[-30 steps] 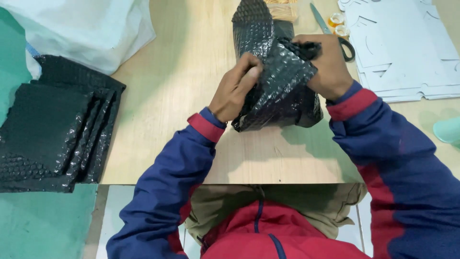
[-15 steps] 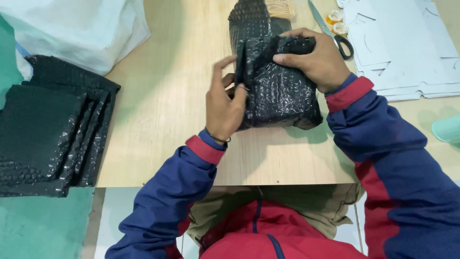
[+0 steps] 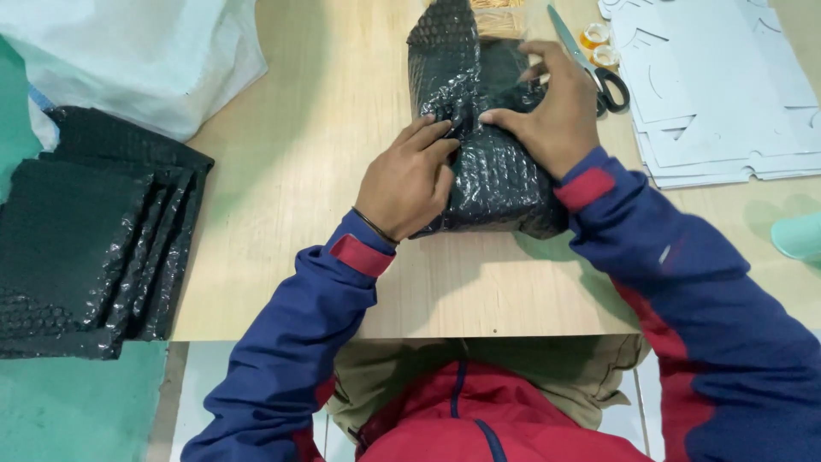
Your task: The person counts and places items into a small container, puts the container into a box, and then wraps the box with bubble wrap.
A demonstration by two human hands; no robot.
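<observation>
a bundle wrapped in black bubble wrap [image 3: 492, 162] lies on the wooden desk [image 3: 291, 214], its long axis running from the person straight away toward the far edge of the desk. the near end is thick and rounded; the far end narrows into a loose flap of wrap that points away from the person. what is inside cannot be seen.

the left hand [image 3: 409, 181] lies flat against the left side of the bundle, fingers stretched onto its top fold, pressing rather than closed around it. the right hand [image 3: 547, 115] rests over the right side of the bundle, fingers spread and curled onto the wrap, thumb meeting the left fingertips at the middle seam.

left of the bundle, well apart, a stack of black bubble-wrap sheets [image 3: 85, 239] overhangs the desk edge, with a white sack [image 3: 145, 51] beyond it. right of the bundle, just beside the right hand, lie scissors [image 3: 594, 64] and two small tape rolls [image 3: 599, 44], then a pile of flat white cardboard cutouts [image 3: 718, 85].
</observation>
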